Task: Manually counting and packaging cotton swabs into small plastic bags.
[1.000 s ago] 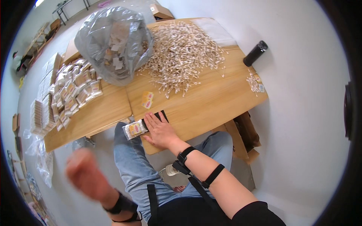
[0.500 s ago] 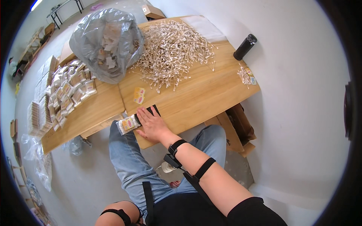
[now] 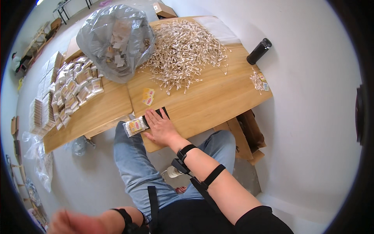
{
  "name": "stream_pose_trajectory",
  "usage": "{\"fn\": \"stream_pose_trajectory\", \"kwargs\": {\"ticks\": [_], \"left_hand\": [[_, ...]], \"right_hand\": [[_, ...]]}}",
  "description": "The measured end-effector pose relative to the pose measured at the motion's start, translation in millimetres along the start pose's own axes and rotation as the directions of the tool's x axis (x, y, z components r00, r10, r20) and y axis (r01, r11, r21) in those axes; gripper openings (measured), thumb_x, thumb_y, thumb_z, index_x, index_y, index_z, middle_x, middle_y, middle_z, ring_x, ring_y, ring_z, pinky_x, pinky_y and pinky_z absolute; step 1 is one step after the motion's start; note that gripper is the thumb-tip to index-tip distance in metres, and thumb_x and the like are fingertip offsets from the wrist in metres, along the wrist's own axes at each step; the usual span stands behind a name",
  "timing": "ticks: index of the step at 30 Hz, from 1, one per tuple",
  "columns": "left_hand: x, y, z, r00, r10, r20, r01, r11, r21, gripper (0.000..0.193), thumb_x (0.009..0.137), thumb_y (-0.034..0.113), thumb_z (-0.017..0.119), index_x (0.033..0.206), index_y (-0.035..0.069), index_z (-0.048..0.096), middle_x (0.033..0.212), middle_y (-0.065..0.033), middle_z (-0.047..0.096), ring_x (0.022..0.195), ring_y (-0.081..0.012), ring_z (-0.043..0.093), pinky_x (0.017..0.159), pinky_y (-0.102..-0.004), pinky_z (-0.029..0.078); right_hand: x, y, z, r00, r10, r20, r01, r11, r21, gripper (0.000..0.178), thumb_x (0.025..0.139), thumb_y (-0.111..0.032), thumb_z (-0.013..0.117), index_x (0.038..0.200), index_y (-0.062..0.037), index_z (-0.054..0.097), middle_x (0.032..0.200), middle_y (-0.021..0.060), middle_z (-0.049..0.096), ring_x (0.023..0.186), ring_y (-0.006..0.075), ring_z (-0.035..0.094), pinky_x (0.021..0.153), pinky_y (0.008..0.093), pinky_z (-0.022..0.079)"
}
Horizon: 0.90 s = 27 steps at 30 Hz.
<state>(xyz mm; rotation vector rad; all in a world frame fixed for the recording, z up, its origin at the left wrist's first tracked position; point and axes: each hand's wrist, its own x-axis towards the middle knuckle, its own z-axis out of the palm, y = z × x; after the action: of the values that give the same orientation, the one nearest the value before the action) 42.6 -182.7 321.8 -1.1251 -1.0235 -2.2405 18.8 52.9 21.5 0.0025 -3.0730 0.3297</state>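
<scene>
A small clear packet with a yellow-and-red label [image 3: 135,126] lies at the near edge of the wooden surface [image 3: 218,97]. Two yellow labels [image 3: 148,96] lie mid-surface. Stacked pale packets [image 3: 72,91] crowd its left end.

One view only, worn on the head, looking steeply down over the person's own lap and forearms onto the wooden counter [image 3: 218,101]. The fisheye bends the counter's edges and darkens the rim; the near counter edge sits close, the floor spreads all around.
</scene>
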Motion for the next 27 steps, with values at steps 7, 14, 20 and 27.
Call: {"fn": "stream_pose_trajectory", "kwargs": {"ticks": [7,14,20,27], "left_hand": [[-61,-127,-43,0.847,-0.421,-0.324,0.510,0.815,0.275,0.048,0.091,0.009,0.050,0.136,-0.004,0.042,0.069,-0.0014,0.047,0.057,-0.0064,0.040,0.055,-0.0202,0.034],[-144,-211,-113,0.683,-0.728,0.067,0.260,0.326,0.909,0.062,0.077,-0.005,0.056,0.137,0.004,0.045,0.112,-0.0141,0.058,0.105,-0.0256,0.057,0.091,-0.0352,0.046],[-163,-226,-123,0.563,-0.801,0.204,-0.070,0.201,0.977,0.073,0.067,-0.007,0.053,0.139,0.002,0.042,0.137,-0.0202,0.046,0.131,-0.0356,0.040,0.112,-0.0449,0.030],[-165,-239,-128,0.452,-0.852,0.266,-0.206,0.191,0.960,0.074,0.068,-0.005,0.056,0.140,0.002,0.040,0.133,-0.0162,0.049,0.130,-0.0308,0.041,0.113,-0.0466,0.027]], "right_hand": [[2,-4,1,0.999,-0.003,0.045,0.003,1.000,0.002,0.077,0.094,-0.051,0.042,0.148,0.0023,0.028,0.156,0.0142,0.026,0.147,0.0250,0.018,0.119,0.0480,0.007],[4,-10,-1,0.999,-0.012,0.038,0.012,1.000,-0.001,0.078,0.094,-0.052,0.042,0.147,0.0022,0.029,0.156,0.0141,0.026,0.147,0.0247,0.019,0.119,0.0487,0.007],[5,-8,2,1.000,-0.022,0.016,0.023,1.000,-0.008,0.078,0.092,-0.052,0.045,0.147,0.0018,0.031,0.155,0.0143,0.028,0.146,0.0249,0.020,0.119,0.0490,0.008],[5,-9,4,0.999,-0.038,-0.027,0.038,0.999,-0.010,0.077,0.091,-0.051,0.048,0.146,0.0015,0.033,0.154,0.0151,0.030,0.146,0.0259,0.022,0.118,0.0505,0.009]]}}
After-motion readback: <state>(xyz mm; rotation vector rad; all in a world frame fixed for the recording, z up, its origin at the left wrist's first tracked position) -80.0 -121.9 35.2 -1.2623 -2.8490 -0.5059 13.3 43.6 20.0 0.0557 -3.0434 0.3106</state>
